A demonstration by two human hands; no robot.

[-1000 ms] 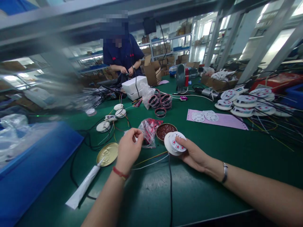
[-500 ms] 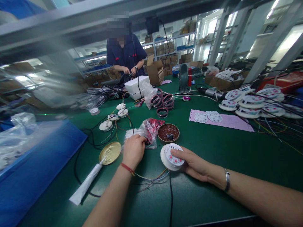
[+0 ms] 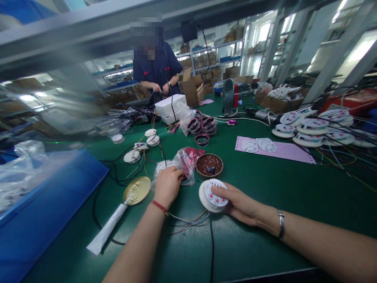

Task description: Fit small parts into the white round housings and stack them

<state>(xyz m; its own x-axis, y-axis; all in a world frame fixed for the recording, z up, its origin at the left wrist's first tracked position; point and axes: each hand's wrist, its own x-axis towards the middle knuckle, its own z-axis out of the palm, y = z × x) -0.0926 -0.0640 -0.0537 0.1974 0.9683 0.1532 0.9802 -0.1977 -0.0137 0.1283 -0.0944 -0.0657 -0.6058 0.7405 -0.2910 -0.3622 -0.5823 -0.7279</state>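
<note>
My right hand (image 3: 240, 202) grips a round white meter unit (image 3: 208, 202), its thumb over a printed dial face with red pointers. Coloured wires and a black cable trail from the unit's underside. My left hand (image 3: 168, 184) reaches to a clear plastic bag (image 3: 191, 159) of small red parts, fingers curled together at its near edge; the fingertips are partly hidden, and what they pinch cannot be made out. Just right of the bag stands a round tin (image 3: 200, 171) with brown contents and small dark pieces. A white tube (image 3: 108, 228) rests its nozzle on a gold lid (image 3: 144, 184).
A blue bin (image 3: 59, 200) with plastic bags is at left. White discs with wires (image 3: 131, 156) lie behind the lid. Dial plates (image 3: 266, 145) rest on pink paper (image 3: 294, 154); stacked meter units (image 3: 312, 127) are at right. Across the table a person (image 3: 156, 67) handles something dark.
The meter unit and my right hand have shifted very slightly left. My left hand stays at the bag, its fingers barely moved.
</note>
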